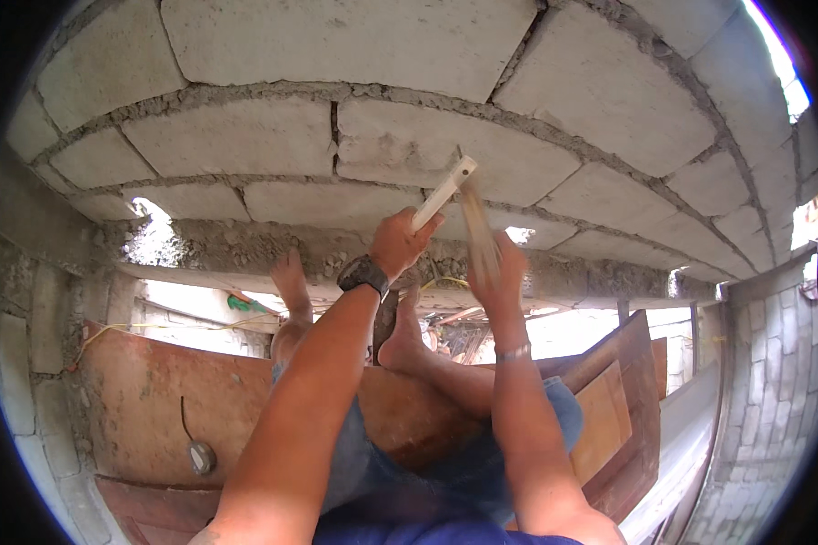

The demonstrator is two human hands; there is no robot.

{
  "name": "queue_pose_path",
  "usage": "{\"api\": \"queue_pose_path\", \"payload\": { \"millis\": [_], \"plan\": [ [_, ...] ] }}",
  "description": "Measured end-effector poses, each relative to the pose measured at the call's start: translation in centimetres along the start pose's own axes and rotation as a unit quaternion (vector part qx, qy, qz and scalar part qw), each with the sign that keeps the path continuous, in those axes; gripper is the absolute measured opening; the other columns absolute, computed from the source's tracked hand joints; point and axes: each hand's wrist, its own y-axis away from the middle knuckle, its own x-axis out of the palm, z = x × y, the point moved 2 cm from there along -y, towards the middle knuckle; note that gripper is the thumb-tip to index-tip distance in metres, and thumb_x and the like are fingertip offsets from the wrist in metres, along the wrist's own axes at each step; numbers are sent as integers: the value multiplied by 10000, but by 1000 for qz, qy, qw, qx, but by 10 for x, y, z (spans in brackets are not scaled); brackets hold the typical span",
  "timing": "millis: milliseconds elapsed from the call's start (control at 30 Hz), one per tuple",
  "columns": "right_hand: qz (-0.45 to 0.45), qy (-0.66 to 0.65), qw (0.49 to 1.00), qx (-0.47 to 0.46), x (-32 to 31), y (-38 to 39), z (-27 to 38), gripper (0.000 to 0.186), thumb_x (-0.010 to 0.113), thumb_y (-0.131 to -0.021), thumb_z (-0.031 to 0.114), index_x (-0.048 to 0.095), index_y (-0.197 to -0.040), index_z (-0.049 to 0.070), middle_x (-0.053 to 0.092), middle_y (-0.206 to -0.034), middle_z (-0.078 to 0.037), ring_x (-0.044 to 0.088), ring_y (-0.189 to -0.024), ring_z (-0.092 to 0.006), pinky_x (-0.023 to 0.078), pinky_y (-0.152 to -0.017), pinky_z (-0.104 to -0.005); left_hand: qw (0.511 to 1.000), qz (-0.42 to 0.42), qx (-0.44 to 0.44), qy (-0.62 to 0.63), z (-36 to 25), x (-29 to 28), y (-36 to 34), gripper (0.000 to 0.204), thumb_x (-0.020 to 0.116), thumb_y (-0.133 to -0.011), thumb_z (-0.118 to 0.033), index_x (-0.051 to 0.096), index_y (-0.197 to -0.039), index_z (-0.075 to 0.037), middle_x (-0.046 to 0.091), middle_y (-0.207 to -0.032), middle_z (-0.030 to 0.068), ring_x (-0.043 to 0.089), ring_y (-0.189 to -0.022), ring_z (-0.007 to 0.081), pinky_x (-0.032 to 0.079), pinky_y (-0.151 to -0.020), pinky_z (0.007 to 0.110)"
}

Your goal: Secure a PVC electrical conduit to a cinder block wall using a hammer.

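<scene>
My left hand (403,243) is closed around a pale off-white bar (443,193), which has a small dark hole near its far end. The bar slants up and right in front of the block wall (409,136). Just right of it, my right hand (497,277) grips a light brown handle-like stick (478,222), smeared by motion. Its upper end comes close to the bar's tip; whether they touch I cannot tell. A small dark point shows at the wall above the bar's tip; what it belongs to is unclear.
My bare feet (291,277) are by a rough concrete ledge (218,245) below the wall. Brown wooden boards (154,381) lie under me, with a round tape-measure-like object (201,457) on the left one. A yellow cord (141,325) crosses the left side. Gaps open beyond the boards.
</scene>
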Motion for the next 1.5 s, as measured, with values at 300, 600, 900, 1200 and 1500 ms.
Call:
{"api": "queue_pose_path", "payload": {
  "millis": [300,600,900,1200,1500],
  "plan": [
    [-88,-69,990,-90,-25,-20,58,196,648,-845,198,604,-827,8,620,-779,-142,608,-663,-303,461,-584,-381,995,-62,51,-63,9,1,0,478,611,-865,-479,576,-788,-9,574,-586,175,604,-571,346,462,-539,420],
    [-29,-139,986,85,-46,-11,52,206,683,-814,220,658,-906,37,643,-776,-150,644,-703,-327,505,-643,-372,997,-64,26,-33,-2,6,5,479,617,-859,-481,619,-841,-3,589,-604,185,605,-565,356,463,-534,431],
    [97,-53,954,280,-19,-19,36,227,668,-815,206,634,-898,-3,626,-772,-184,632,-694,-318,497,-633,-358,994,-79,49,-64,9,12,3,498,598,-865,-499,622,-853,-2,604,-629,196,622,-604,360,470,-554,442],
    [82,-42,961,260,11,-19,-4,204,665,-817,183,633,-900,-1,611,-710,-188,614,-648,-329,488,-602,-369,999,-17,-24,-14,-1,16,4,472,604,-865,-473,631,-848,-3,600,-611,166,607,-569,320,466,-555,410],
    [12,-52,983,175,2,-29,16,164,635,-829,147,608,-805,-13,635,-813,-158,616,-710,-287,486,-628,-370,999,-3,-31,40,-7,19,6,493,607,-861,-468,616,-764,16,594,-589,166,595,-541,306,457,-540,410]
  ]
}}
